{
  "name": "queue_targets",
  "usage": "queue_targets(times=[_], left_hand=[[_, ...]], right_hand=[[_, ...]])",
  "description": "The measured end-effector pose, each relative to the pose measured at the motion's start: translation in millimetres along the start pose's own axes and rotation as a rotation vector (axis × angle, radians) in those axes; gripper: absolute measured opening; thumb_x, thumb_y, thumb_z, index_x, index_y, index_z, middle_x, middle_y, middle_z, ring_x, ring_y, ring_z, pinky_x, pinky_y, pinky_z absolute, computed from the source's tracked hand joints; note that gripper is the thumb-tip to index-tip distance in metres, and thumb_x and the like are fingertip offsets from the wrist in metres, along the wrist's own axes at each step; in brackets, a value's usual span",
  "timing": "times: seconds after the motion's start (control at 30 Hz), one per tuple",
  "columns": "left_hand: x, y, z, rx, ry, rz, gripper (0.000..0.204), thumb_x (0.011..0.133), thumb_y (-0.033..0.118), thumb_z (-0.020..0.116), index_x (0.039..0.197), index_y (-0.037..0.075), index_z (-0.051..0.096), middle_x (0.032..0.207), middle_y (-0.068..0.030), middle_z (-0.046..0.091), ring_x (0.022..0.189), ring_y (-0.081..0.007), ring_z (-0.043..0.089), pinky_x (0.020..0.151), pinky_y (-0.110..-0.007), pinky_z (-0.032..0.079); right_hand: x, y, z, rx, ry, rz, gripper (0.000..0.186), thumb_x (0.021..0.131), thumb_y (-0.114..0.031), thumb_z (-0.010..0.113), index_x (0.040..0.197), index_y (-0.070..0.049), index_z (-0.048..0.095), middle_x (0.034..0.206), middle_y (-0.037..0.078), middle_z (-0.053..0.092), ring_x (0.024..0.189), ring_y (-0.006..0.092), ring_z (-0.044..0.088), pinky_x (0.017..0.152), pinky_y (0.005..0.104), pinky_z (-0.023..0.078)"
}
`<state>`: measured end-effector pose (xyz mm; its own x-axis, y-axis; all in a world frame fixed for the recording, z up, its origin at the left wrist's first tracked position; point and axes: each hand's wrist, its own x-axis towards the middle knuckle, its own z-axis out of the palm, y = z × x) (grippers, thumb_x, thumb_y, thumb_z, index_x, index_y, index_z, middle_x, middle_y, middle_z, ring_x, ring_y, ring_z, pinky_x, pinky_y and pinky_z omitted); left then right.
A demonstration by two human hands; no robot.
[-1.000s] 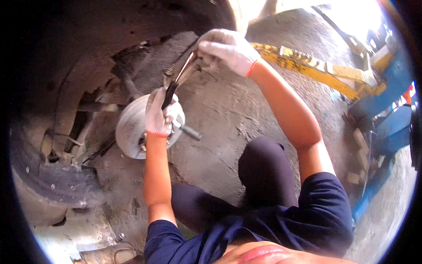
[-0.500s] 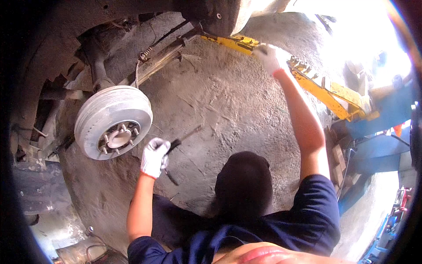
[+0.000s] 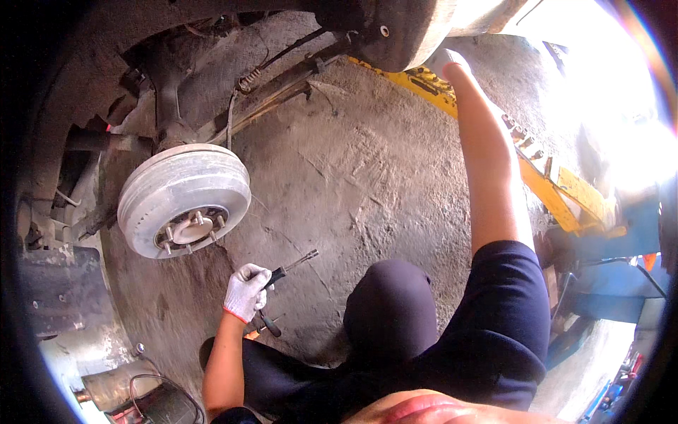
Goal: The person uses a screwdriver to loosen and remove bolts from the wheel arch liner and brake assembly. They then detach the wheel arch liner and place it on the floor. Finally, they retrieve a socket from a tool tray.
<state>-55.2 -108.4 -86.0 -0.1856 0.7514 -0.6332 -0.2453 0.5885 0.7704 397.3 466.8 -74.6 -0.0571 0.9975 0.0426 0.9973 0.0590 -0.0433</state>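
Observation:
My left hand [image 3: 247,291], in a white knit glove with a red cuff, is closed around the black handle of a screwdriver-like tool [image 3: 293,265]. Its metal shaft points up and right, and the exact tip is hard to make out. Below the same hand, a second dark-handled piece [image 3: 270,324] shows with a bit of orange; whether I hold it is unclear. My gloved right hand [image 3: 449,61] reaches far forward to the vehicle's underside [image 3: 424,32], beside a yellow lift arm [image 3: 424,88]; its fingers are hidden. Left of centre hangs a grey brake drum [image 3: 185,201] with several wheel studs.
Behind the drum run an axle tube [image 3: 169,99] and a cable with a spring [image 3: 247,81]. A blue lift post [image 3: 614,283] stands at the right. A metal canister [image 3: 116,385] and wiring lie at lower left. Rough concrete floor [image 3: 353,177] spreads below the vehicle.
My right hand has moved forward and slightly right, from the yellow arm to the vehicle's lower edge. My left hand has lowered slightly with the tool. The view has shifted.

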Motion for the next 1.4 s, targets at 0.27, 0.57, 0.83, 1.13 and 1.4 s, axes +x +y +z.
queue_targets(times=[0.27,0.57,0.83,1.13,1.4], left_hand=[[-8,4,-6,-0.050,-0.027,-0.006,0.011,0.089,0.012,0.067,0.092,0.008,0.058,0.069,-0.0086,0.062,0.040,-0.0075,0.045,0.034,-0.022,0.032],[-58,154,1,-0.105,-0.249,0.878,0.037,0.088,0.000,0.061,0.123,0.004,0.052,0.080,-0.0068,0.060,0.051,-0.0097,0.052,0.041,-0.024,0.041],[-100,314,81,-0.229,0.157,1.789,0.045,0.089,0.007,0.065,0.131,0.004,0.049,0.097,-0.0088,0.059,0.058,-0.0090,0.055,0.049,-0.024,0.047],[-65,353,96,0.142,0.643,2.215,0.043,0.086,0.013,0.071,0.124,0.002,0.056,0.119,-0.0151,0.062,0.103,-0.0233,0.062,0.089,-0.033,0.050],[-71,367,106,0.236,0.664,2.154,0.044,0.086,0.016,0.070,0.126,0.004,0.056,0.123,-0.0175,0.061,0.113,-0.0318,0.059,0.098,-0.038,0.046]], right_hand=[[-135,-31,-97,0.082,0.097,0.043,0.049,0.086,-0.044,0.052,0.112,-0.006,0.068,0.114,0.020,0.065,0.106,0.0366,0.062,0.092,0.0421,0.049],[-417,-206,-188,0.646,0.054,-0.882,0.040,0.079,-0.029,0.069,0.111,-0.004,0.067,0.110,0.017,0.065,0.105,0.0333,0.062,0.090,0.0404,0.050],[-358,-352,-275,0.470,0.849,-0.993,0.028,0.082,-0.022,0.060,0.101,-0.001,0.059,0.094,0.018,0.063,0.092,0.0346,0.062,0.077,0.0438,0.050],[-325,-363,-280,0.494,0.722,-0.833,0.028,0.084,-0.017,0.052,0.103,0.001,0.059,0.102,0.022,0.064,0.099,0.0379,0.061,0.086,0.0440,0.049],[-299,-360,-293,0.444,0.703,-0.868,0.025,0.086,-0.018,0.051,0.103,-0.002,0.060,0.097,0.023,0.066,0.091,0.0375,0.065,0.081,0.0447,0.051]])
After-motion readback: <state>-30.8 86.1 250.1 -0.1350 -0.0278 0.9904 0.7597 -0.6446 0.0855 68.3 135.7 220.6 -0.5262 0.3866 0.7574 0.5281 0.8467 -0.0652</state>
